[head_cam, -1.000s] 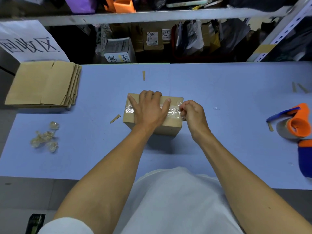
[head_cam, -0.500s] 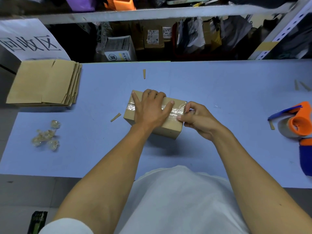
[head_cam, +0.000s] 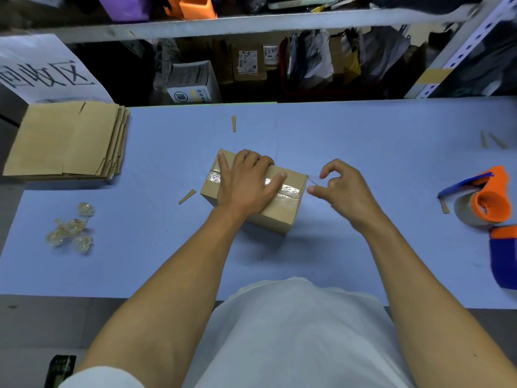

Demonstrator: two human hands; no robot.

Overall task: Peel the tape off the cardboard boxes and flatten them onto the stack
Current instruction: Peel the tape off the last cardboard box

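Pressing: left hand (head_cam: 246, 183) flat on box (head_cam: 279, 217) | right hand (head_cam: 340, 191) fingers pinching clear tape (head_cam: 285, 191)

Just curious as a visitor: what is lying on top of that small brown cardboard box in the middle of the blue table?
The left hand presses flat on the small brown cardboard box, over a clear tape strip. The tape's middle is hidden under the hand.

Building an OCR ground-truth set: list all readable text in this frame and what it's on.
"回收区": large black characters on the white paper sign, far left above the flattened stack.
White box under the shelf: round logo and printed characters, too blurred to read.
Shipping labels on the brown parcels: too small to read.
Cardboard box under the left hand: no print visible.
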